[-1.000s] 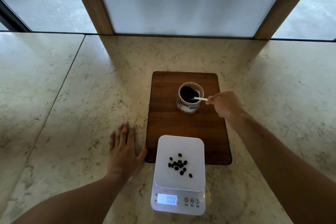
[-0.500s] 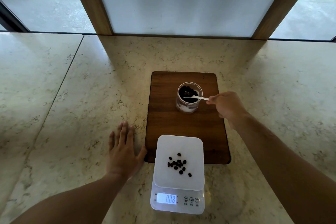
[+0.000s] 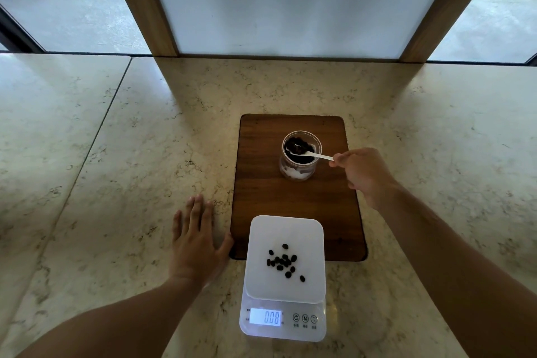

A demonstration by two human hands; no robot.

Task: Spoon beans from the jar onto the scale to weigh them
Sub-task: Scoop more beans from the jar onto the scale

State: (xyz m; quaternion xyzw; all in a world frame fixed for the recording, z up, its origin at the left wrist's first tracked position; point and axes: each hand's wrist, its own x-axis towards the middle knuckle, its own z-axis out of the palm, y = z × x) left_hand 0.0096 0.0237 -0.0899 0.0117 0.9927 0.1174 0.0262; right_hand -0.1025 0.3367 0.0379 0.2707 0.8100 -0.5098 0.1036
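Two hands: both bare.
Right hand (image 3: pixel 366 171): pinched shut on the white spoon (image 3: pixel 311 153), its loaded bowl at the jar (image 3: pixel 300 158) mouth.
Left hand (image 3: pixel 196 244): spread flat on the tabletop (image 3: pixel 116 183), holding nothing.
Jar: upright on the wooden board (image 3: pixel 290 200).
Scale (image 3: pixel 284 276): near edge, a few beans (image 3: pixel 284 261) on it.

Item count: one jar (image 3: pixel 300 158), one spoon (image 3: pixel 315 155), one scale (image 3: pixel 283 276), one wooden board (image 3: pixel 290 203), all at centre frame. Loose beans (image 3: pixel 283 261) on the scale platform: roughly fourteen. Scale buttons (image 3: pixel 304 318): three. Hands: two, the left hand (image 3: pixel 197 244) and the right hand (image 3: pixel 364 173).
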